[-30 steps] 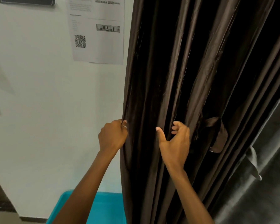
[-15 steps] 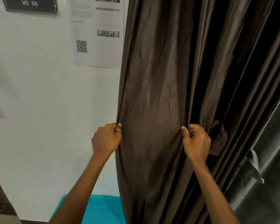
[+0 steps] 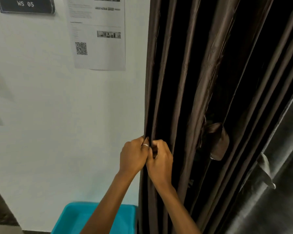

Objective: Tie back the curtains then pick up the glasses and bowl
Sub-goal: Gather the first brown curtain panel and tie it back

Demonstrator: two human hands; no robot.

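A dark brown curtain point(image 3: 201, 81) hangs in deep vertical folds over the right half of the view. My left hand point(image 3: 134, 156), with a ring on one finger, grips the curtain's left edge. My right hand point(image 3: 161, 159) presses right against it and pinches a fold of the same edge. A brown fabric tie-back loop point(image 3: 218, 141) hangs among the folds to the right of my hands. No glasses or bowl are in view.
A white wall point(image 3: 57, 115) fills the left, with a printed sheet bearing a QR code point(image 3: 98, 39) and a dark sign reading WS 05 point(image 3: 25, 5). A turquoise bin point(image 3: 74, 220) stands below my arms. A grey shiny curtain point(image 3: 277, 183) hangs at the far right.
My right hand has come left from the spread curtain panel to meet my left hand at the edge. The flat stretch of fabric is now gathered into folds.
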